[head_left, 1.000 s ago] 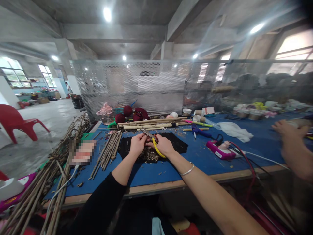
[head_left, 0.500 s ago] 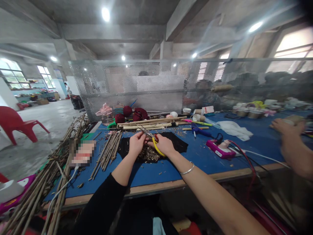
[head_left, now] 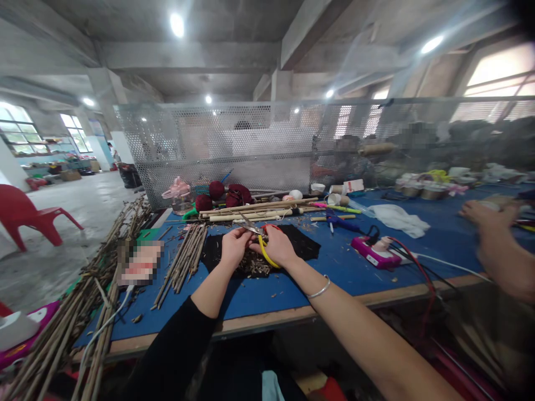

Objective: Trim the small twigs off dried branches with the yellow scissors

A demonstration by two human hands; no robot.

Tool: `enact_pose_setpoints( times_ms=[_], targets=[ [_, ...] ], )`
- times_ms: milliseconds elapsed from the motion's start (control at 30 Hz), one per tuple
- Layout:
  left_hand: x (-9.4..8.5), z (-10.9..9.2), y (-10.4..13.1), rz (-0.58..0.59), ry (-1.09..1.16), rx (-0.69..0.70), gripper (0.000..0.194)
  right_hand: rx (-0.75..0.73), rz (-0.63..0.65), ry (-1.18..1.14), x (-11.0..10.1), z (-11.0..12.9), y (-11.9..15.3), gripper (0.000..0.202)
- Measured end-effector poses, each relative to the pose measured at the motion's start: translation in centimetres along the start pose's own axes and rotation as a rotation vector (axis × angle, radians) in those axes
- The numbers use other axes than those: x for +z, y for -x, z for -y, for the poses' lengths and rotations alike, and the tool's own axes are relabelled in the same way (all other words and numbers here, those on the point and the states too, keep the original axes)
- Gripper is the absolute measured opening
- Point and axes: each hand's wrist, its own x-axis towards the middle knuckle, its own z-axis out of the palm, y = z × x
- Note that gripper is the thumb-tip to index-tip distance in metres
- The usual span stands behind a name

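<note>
Seemingly snipping: curls right hand (head_left: 278, 245) round yellow-handled metal scissors (head_left: 261, 244), pinches something hidden in left hand (head_left: 234, 246), needs steady aim next.

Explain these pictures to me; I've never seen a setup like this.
There is no machine: each grip is a person's bare hand. Every picture comes from one camera worn on that person's head, looking forward and down.

The right grip holds scissors. The left grip is close to the blades; whether it pinches something is too small to tell. Below them, bits lie on a black cloth.

The blue table also bears sticks, yarn and a power strip. The hand at far right is someone else's.
</note>
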Motion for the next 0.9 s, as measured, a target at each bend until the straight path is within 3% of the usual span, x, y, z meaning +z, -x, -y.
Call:
enact_pose_setpoints(
  times_ms=[233, 467, 667, 900],
  targets=[
    [-0.1, 0.3, -0.1, -0.017, -0.025, 0.017, 0.028, 0.006, -0.019, 0.018, -0.1, 0.1, 0.0, 0.056],
    [-0.3, 0.2, -0.1, -0.016, -0.022, 0.049, 0.027, 0.052, 0.043, -0.015, -0.1, 0.1, 0.2, 0.055],
    [-0.7, 0.3, -0.4, -0.025, 0.055, -0.011, 0.03, 0.089, 0.091, -0.014, -0.4, 0.4, 0.1, 0.056],
    [-1.7, 0.1, -0.5, -0.08, -0.07, 0.028, 0.03, 0.105, 0.133, -0.007, -0.6, 0.3, 0.1, 0.054]
  ],
)
